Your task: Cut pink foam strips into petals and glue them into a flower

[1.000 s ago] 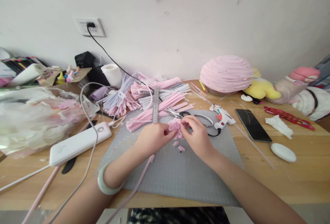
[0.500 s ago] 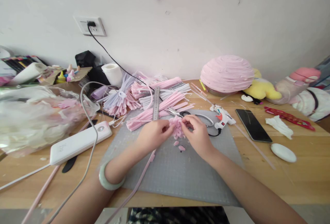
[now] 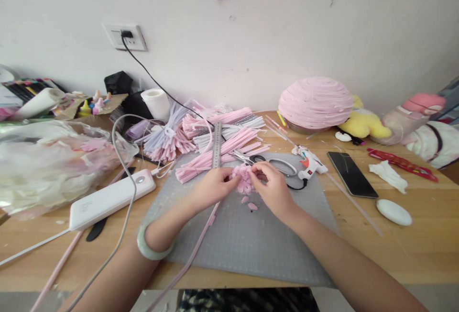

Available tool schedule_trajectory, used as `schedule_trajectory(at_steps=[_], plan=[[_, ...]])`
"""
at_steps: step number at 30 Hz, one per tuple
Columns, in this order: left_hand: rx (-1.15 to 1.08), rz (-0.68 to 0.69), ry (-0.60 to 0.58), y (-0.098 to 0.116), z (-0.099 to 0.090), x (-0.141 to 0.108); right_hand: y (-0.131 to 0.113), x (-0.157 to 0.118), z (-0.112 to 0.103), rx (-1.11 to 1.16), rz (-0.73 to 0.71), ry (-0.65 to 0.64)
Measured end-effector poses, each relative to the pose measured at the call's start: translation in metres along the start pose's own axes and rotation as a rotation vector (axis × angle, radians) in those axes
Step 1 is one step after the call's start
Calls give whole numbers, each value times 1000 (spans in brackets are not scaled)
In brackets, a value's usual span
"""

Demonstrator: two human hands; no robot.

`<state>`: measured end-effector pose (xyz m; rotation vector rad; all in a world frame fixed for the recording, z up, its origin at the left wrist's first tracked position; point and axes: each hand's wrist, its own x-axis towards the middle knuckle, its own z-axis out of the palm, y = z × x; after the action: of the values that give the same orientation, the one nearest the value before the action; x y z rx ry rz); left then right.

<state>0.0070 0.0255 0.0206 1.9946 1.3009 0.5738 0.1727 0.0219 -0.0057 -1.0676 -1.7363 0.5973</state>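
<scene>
A fluffy pink looped pipe-cleaner flower (image 3: pixel 244 180) is held between my two hands, above the grey cutting mat (image 3: pixel 258 250). My left hand (image 3: pixel 218 183) pinches its left side between thumb and fingers. On the other side my right hand (image 3: pixel 270 185) grips the petals with thumb and fingertips. Two small pink fuzzy pieces (image 3: pixel 252 206) lie on the mat just below the flower. Scissors (image 3: pixel 247 158) rest right behind it, partly hidden by my right hand. A long pink strip (image 3: pixel 191 259) runs from under my left hand over the table's front edge.
Bundles of pink and white pipe cleaners (image 3: pixel 222 147) and a steel ruler (image 3: pixel 217 144) lie behind. To the right are a glue gun (image 3: pixel 311 164), a phone (image 3: pixel 352 174) and a pink dome (image 3: pixel 315 102). A white power bank (image 3: pixel 113 199) with cables and a plastic bag (image 3: pixel 53 163) fill the left.
The flower has shifted slightly left in my hands. My left thumb now lies straighter along its side, and my right hand has moved a little left with it.
</scene>
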Motion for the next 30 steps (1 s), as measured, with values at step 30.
schedule_trajectory(at_steps=[30], plan=[[-188,139,238,-1,10,0,-1,4,-8,71,55,-70]])
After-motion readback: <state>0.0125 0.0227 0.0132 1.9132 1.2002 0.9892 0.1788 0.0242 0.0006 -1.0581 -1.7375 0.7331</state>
